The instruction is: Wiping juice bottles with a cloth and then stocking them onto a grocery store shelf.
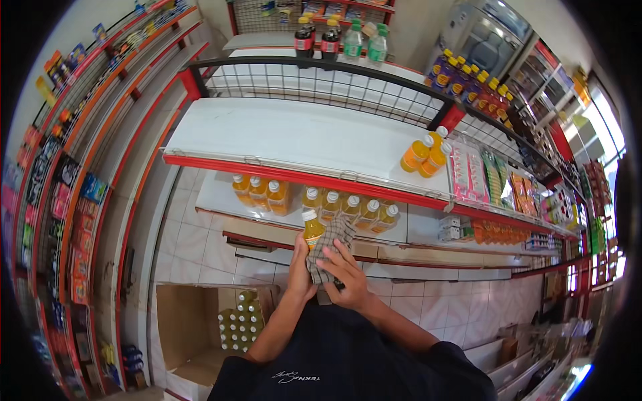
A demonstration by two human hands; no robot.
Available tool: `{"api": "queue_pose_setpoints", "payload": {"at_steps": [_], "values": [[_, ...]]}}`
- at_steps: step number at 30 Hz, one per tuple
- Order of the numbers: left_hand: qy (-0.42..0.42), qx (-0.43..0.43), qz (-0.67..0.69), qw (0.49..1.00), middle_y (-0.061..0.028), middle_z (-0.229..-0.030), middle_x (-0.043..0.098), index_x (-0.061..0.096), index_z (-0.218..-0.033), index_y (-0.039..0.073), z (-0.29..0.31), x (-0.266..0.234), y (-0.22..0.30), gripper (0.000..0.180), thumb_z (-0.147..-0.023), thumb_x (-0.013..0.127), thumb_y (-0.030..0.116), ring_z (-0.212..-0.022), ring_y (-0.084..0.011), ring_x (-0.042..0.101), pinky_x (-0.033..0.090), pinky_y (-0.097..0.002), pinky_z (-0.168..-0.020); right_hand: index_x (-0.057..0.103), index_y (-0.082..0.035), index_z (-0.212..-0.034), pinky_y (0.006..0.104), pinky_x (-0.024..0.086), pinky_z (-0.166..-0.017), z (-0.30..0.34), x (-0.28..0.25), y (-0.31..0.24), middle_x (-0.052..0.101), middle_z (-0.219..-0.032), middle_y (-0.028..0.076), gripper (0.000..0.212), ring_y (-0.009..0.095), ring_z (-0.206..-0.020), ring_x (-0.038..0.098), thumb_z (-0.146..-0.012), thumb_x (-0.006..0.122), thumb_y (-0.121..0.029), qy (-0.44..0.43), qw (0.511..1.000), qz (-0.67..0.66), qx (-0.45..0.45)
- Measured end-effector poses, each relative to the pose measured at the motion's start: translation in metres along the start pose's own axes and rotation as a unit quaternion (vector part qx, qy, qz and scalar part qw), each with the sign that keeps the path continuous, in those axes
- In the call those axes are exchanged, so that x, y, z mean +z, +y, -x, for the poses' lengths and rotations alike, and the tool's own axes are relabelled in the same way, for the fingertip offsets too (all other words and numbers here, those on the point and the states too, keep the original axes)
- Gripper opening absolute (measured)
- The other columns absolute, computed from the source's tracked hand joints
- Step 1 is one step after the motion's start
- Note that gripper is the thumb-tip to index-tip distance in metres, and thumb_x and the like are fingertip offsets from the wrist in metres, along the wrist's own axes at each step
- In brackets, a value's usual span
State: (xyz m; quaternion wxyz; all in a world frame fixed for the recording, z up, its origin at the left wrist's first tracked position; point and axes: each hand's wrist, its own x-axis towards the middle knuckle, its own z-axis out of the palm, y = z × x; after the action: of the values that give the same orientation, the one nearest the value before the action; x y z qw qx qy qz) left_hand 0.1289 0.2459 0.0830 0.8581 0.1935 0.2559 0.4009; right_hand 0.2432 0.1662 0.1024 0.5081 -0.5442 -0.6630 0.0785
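My left hand (301,271) is wrapped round an orange-yellow juice bottle (313,229) with a white cap, held upright in front of my chest. A grey checked cloth (332,248) lies against the bottle's right side. My right hand (346,271) grips this cloth and presses it to the bottle; the bottle's lower part is hidden by the cloth and fingers. Just beyond my hands, several yellow juice bottles (353,207) stand in a row on the lower shelf, with orange ones (257,190) to their left.
Three orange bottles (428,159) stand on the white upper shelf (281,130), beside packaged goods (468,170). An open cardboard box (190,327) with several capped bottles sits on the floor at my left. Stocked shelving (100,200) runs along the left. A black wire divider (321,87) rises behind the upper shelf.
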Motion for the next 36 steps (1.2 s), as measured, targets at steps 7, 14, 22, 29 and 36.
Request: {"api": "queue_pose_setpoints", "payload": {"at_steps": [7,14,22,29,36], "values": [[-0.126,-0.044,-0.131,0.982,-0.0031,-0.120,0.056,0.046,-0.133,0.005,-0.002,0.009,-0.012,0.038,-0.098,0.059,0.015,-0.110,-0.0130,0.055,0.044,-0.0285,-0.095,0.055,0.002,-0.130,0.0405,0.037,-0.109,-0.007,-0.031,0.007,0.051,-0.140,0.024,0.053,0.039,-0.134,0.046,-0.077,0.059,0.005,0.114,0.987,-0.044,0.103],[-0.255,-0.255,-0.198,0.912,-0.0109,-0.099,0.066,0.056,-0.118,-0.002,-0.011,0.027,-0.019,0.036,-0.104,0.047,0.029,-0.084,-0.0167,0.066,0.056,-0.0288,-0.074,0.066,0.000,-0.092,0.0356,0.051,-0.071,-0.029,-0.093,0.014,0.068,-0.088,0.014,0.013,0.028,-0.079,0.066,-0.081,0.067,-0.005,0.131,0.988,-0.055,0.065],[-0.329,-0.179,-0.390,0.841,-0.0010,-0.098,0.062,0.060,-0.112,0.002,-0.012,0.077,-0.053,0.040,-0.085,0.077,0.025,-0.090,-0.0087,0.055,0.047,-0.0257,-0.080,0.065,0.000,-0.091,0.0391,0.050,-0.063,-0.021,-0.154,0.018,0.065,-0.082,0.014,0.014,0.032,-0.066,0.062,-0.086,0.066,-0.013,0.056,0.993,0.032,0.102],[-0.236,0.002,-0.261,0.936,0.0001,-0.100,0.058,0.055,-0.120,0.004,-0.039,0.084,-0.097,0.043,-0.095,0.064,0.038,-0.090,-0.0096,0.056,0.045,-0.0237,-0.080,0.062,0.003,-0.122,0.0358,0.045,-0.101,-0.005,-0.139,0.017,0.062,-0.126,0.022,0.037,0.031,-0.117,0.061,-0.086,0.060,-0.007,0.268,0.953,-0.003,0.141],[-0.147,-0.035,-0.182,0.972,-0.0095,-0.116,0.061,0.050,-0.125,0.003,-0.060,0.115,-0.101,0.048,-0.104,0.042,0.045,-0.103,-0.0177,0.062,0.052,-0.0316,-0.088,0.062,-0.006,-0.128,0.0445,0.040,-0.108,0.029,-0.119,0.024,0.050,-0.142,0.017,0.059,0.037,-0.133,0.046,-0.070,0.064,0.004,0.199,0.969,0.130,0.066]]}}
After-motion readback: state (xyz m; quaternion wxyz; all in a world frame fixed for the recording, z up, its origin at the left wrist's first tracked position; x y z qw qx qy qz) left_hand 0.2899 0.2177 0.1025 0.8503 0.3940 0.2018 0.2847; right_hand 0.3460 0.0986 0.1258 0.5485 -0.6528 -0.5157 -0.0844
